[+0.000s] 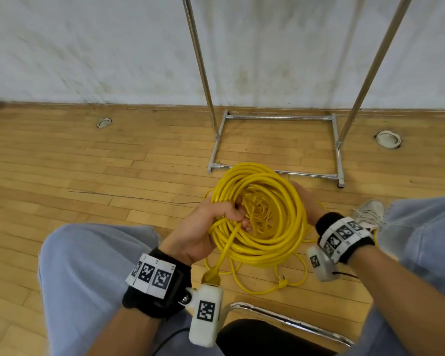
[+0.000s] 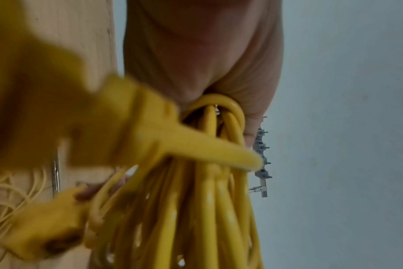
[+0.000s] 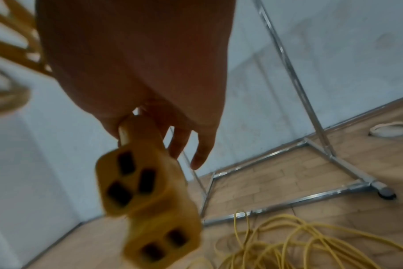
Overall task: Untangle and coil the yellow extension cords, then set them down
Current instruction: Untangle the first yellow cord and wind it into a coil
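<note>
A seated person is holding a big coil of yellow cord (image 1: 262, 217) above the wooden floor (image 1: 88, 163), between the knees. The left hand (image 1: 206, 227) is gripping the near-left side of the coil, its fingers (image 1: 231, 214) curled tightly round the bundled loops; the left wrist view shows the loops (image 2: 219, 200) running out from under the closed palm, with a blurred yellow plug end (image 2: 117, 131) crossing in front. The right hand (image 1: 306, 201) is sitting against the far-right side of the coil. In the right wrist view its fingers (image 3: 203, 151) are hanging fairly straight, while a yellow multi-socket end (image 3: 145, 200) is dangling from under the palm; how it is being held cannot be told. More loose yellow cord (image 1: 267, 278) is lying tangled on the floor below the coil, with a small plug (image 1: 281, 280) showing. A metal rack (image 1: 275, 119) is standing beyond, against the white wall (image 1: 88, 47).
</note>
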